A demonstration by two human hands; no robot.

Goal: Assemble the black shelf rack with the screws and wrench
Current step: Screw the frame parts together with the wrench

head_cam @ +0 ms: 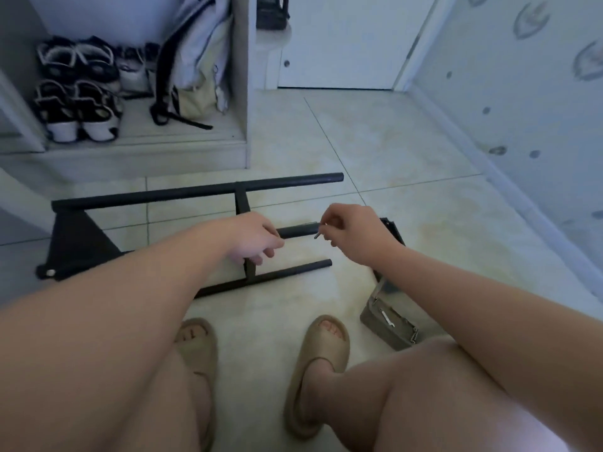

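The black shelf rack frame [195, 192] lies on its side on the tiled floor, with three tube legs pointing right and a triangular panel [76, 243] at its left end. My left hand [256, 238] grips the middle tube [298, 230]. Just off that tube's open end, my right hand [354, 231] pinches a small silver screw [317, 235]. Another black rack part [391, 228] lies behind my right hand, mostly hidden. A small silver wrench [386, 318] rests in a grey box [388, 324] under my right forearm.
An open cabinet at the back left holds several shoes [76, 89] and a backpack [195, 60]. A white door [346, 44] is at the back and a patterned wall [522, 93] on the right. My feet in tan slippers [321, 357] stand on the tiles below the rack.
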